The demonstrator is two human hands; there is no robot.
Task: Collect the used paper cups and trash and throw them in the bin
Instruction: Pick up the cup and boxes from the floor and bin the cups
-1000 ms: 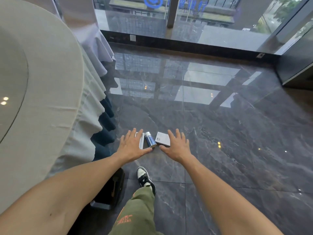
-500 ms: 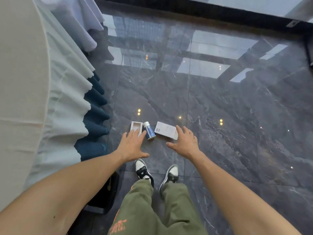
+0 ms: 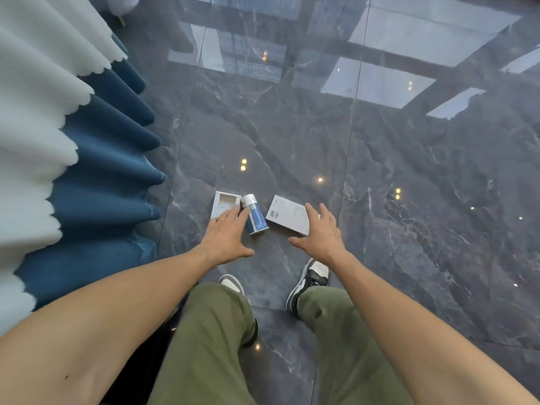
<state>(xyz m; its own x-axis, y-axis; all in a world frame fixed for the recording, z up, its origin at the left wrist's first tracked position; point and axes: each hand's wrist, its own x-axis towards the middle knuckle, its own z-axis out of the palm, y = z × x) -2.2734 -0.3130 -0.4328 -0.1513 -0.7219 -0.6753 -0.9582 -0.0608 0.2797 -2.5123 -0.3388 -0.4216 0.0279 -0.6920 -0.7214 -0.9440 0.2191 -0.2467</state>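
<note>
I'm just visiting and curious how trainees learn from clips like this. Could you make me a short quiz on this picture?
1. True or false: the right hand already grips the white box.
2. How many pieces of litter lie on the floor? A) one B) three C) five
3. Fill in: the blue can lies between the open white tray and the ____.

Key: 1 false, both it and the left hand are spread open; 2 B; 3 white box.
</note>
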